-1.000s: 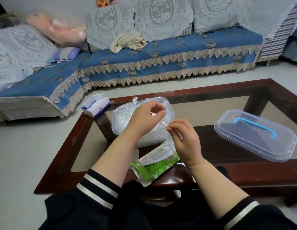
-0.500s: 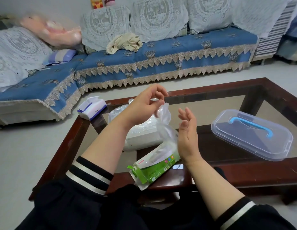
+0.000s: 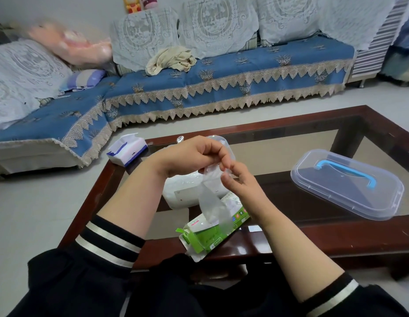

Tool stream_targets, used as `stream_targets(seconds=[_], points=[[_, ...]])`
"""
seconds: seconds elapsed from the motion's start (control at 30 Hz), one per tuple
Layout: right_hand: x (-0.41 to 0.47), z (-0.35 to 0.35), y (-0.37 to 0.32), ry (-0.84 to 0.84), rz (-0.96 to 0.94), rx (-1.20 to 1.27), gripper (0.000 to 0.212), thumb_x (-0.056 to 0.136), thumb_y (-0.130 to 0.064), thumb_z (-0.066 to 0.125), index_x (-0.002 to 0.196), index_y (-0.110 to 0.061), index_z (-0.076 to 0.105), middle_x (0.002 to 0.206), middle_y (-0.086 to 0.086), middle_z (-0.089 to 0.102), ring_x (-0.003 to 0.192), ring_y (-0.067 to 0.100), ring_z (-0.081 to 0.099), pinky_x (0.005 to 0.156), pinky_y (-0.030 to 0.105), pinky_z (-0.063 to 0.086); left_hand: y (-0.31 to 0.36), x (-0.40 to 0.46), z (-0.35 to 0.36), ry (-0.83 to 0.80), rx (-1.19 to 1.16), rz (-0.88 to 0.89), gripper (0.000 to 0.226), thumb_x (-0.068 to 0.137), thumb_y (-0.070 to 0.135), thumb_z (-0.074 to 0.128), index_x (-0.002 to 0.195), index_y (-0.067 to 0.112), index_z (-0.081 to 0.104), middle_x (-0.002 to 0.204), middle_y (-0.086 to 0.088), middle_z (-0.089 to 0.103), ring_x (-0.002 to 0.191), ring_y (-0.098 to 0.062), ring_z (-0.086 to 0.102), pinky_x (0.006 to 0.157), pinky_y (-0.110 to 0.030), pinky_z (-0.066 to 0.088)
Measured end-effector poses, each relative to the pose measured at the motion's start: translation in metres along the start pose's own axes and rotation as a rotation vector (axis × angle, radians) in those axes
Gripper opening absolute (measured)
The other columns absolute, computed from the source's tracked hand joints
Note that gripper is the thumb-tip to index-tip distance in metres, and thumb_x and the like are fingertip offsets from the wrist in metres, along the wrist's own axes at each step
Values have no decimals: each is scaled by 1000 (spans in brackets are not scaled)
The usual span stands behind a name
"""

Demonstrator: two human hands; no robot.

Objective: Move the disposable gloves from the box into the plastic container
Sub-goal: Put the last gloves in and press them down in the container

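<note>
Thin clear plastic is what you are working with: one disposable glove (image 3: 211, 200) hangs between your hands above the green and white glove box (image 3: 212, 232), which lies tilted at the near edge of the tabletop (image 3: 336, 239). Your left hand (image 3: 194, 156) has its grip clamped on the glove's upper end, fingers curled round the film. Your right hand (image 3: 239, 179) has its fingertips together on the same end, just beside the left; whether they truly pinch the film or only touch it, you cannot tell from this view. Holding it high seems sensible, since the film is limp and clings, and lifting lets the tail draw free of the box opening. The lower part trails down to the box top, so the glove may not yet be fully out.

Behind your hands sits the plastic container (image 3: 187, 193), white and translucent, already holding a crumpled heap of film, close enough that each glove needs only a short carry. Its clear lid (image 3: 347, 184) with the blue handle lies well apart to your right, out of the way. A tissue pack (image 3: 127, 151) rests at the far left corner.

Compared with half a second ago, your right hand, which then stood flat and clear of the film, has closed in on the glove's top beside the left, and both hands now sit lower and nearer together
</note>
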State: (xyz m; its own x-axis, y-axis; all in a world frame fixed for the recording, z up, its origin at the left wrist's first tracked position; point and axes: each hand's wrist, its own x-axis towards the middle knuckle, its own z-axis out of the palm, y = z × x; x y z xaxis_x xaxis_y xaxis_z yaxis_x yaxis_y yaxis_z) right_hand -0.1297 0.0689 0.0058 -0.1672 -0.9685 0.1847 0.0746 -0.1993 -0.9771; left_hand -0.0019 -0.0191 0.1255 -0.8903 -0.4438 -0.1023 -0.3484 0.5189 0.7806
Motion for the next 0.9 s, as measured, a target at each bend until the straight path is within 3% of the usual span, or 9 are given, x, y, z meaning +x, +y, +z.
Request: stream_targets(seconds=[0.13,0.23,0.33,0.43,0.5,0.6,0.67,0.8,0.9], points=[[1,-8,-6,-18,85,108,30,73,-28,74,93,-6,67,107,-4,70,101,10,63,93,29,44,-5,-6,-8,25,-13,-52,34,93,-10,44,88,15,68,80,9,67,72,-1,56,70,-15,42],[-1,-14,-11,11,92,138,18,74,-24,77,83,-10,70,85,9,73,87,21,67,94,40,47,-11,-11,-16,108,-68,-70,23,91,8,56,85,24,72,92,4,73,101,-7,64,92,-20,43],[0,-14,-17,49,75,185,10,73,-21,76,76,-14,69,72,12,67,71,24,65,80,37,53,-16,-11,-13,199,-124,-66,4,82,23,73,81,26,74,99,-3,73,110,-14,63,98,-27,46],[1,-13,-22,101,71,258,5,78,-12,68,81,-8,68,65,7,63,57,21,59,60,27,53,-17,-8,-5,286,-234,0,14,83,12,72,96,14,68,105,-7,71,100,-11,65,88,-23,50],[0,-13,-26,80,61,215,7,85,-6,63,87,-8,70,63,6,59,54,18,55,57,24,51,-18,-5,-1,276,-306,38,35,80,25,72,110,13,59,115,-3,67,107,-10,63,83,-19,49],[-1,-13,-33,-32,52,107,9,86,-14,61,89,-12,70,61,8,55,52,14,54,54,24,50,-21,3,12,139,-251,16,69,72,39,80,130,22,47,121,-6,62,111,-16,61,90,-27,51],[0,-13,-39,-65,55,21,10,90,-13,59,93,-12,68,57,7,59,48,14,55,51,24,51,-21,8,23,65,-192,-3,68,72,30,80,131,26,48,117,-8,62,100,-14,63,87,-28,52],[2,-18,-44,9,62,-35,6,95,-11,55,99,-10,59,53,3,61,42,16,57,43,26,50,-17,14,30,94,-32,-11,41,84,12,73,119,25,57,101,-8,63,62,2,53,53,-18,44],[2,-26,-44,83,61,12,19,91,-8,59,108,-10,53,49,1,61,39,11,54,42,21,47,-15,10,28,162,11,-38,34,91,15,64,119,29,52,97,-11,63,59,6,52,48,-7,35]])
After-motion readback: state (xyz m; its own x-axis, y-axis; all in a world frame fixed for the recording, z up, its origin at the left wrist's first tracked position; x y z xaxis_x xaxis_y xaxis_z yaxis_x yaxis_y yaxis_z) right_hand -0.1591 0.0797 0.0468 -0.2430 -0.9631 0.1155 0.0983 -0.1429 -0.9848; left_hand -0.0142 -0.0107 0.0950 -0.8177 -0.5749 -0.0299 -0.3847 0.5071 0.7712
